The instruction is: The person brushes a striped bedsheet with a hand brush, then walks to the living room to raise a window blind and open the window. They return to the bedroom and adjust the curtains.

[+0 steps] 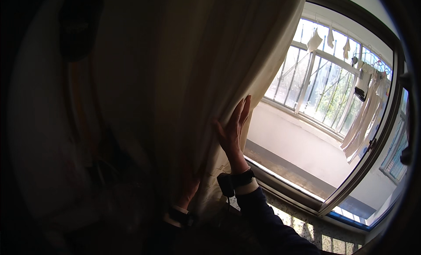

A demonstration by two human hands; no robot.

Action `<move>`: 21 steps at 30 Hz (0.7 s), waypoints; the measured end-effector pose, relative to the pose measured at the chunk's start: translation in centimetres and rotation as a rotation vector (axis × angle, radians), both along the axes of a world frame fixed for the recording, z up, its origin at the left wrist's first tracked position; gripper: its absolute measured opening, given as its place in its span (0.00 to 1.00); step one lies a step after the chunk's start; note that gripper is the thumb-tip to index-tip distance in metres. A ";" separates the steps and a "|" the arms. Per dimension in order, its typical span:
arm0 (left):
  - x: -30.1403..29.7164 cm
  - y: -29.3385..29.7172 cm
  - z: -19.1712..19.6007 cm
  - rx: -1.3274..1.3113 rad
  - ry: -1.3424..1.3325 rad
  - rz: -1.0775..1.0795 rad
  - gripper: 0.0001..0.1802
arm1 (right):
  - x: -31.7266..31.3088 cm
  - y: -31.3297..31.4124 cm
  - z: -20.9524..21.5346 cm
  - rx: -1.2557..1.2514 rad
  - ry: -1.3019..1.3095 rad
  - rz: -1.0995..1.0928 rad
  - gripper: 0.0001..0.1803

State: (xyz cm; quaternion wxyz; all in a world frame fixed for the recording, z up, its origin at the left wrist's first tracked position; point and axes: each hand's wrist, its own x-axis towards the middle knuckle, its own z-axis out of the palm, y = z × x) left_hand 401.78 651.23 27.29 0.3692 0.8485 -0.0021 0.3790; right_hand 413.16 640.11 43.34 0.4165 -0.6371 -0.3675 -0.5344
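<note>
A long pale curtain (263, 48) hangs down the middle of the view, its right edge against the bright window opening. My right hand (234, 127) lies against this edge, fingers stretched upward and thumb apart from them. Lower and to the left, my left hand (188, 191) reaches up to the curtain folds in deep shadow; its fingers are lost in the dark, so I cannot tell whether it grips the cloth. Each wrist wears a dark band, and the right one carries a small black box (226, 184).
Right of the curtain stands a metal-framed sliding window (383, 119), with a sill (307, 231) below it. Beyond it is an enclosed balcony with a white wall (289, 138), barred panes (326, 88) and hanging laundry (366, 110). The left side is very dark.
</note>
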 end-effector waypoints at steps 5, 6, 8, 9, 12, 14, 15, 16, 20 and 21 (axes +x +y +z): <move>3.5 2.5 -3.1 -0.010 -0.179 0.156 0.15 | 4.2 7.7 2.2 -0.099 0.119 -0.049 0.41; 5.5 3.6 -4.2 0.071 -0.141 0.197 0.13 | 5.6 9.5 2.9 -0.112 0.127 -0.008 0.39; 10.2 5.2 -6.3 0.287 -0.070 0.268 0.11 | 8.8 13.1 4.3 -0.168 0.146 0.014 0.39; 12.8 6.0 -7.3 0.425 0.044 0.276 0.11 | 10.4 14.6 4.8 -0.187 0.147 0.064 0.39; 15.1 8.4 -9.0 0.461 0.259 0.317 0.13 | 13.0 16.7 5.4 -0.256 0.190 0.123 0.39; 13.9 8.9 -8.3 0.362 0.381 0.310 0.15 | 12.8 16.1 4.5 -0.372 0.308 0.036 0.39; 12.9 8.7 -7.3 0.319 0.444 0.297 0.16 | 12.1 15.2 3.6 -0.434 0.410 -0.005 0.39; 11.7 8.1 -6.1 0.281 0.515 0.274 0.17 | 11.1 14.1 2.6 -0.478 0.463 -0.035 0.39; 5.3 3.3 -0.4 -0.411 0.042 0.189 0.33 | 5.9 8.2 -2.5 -0.535 0.503 0.054 0.39; 3.6 2.2 0.7 -0.337 -0.044 0.096 0.36 | 4.4 6.4 -3.9 -0.531 0.488 0.080 0.40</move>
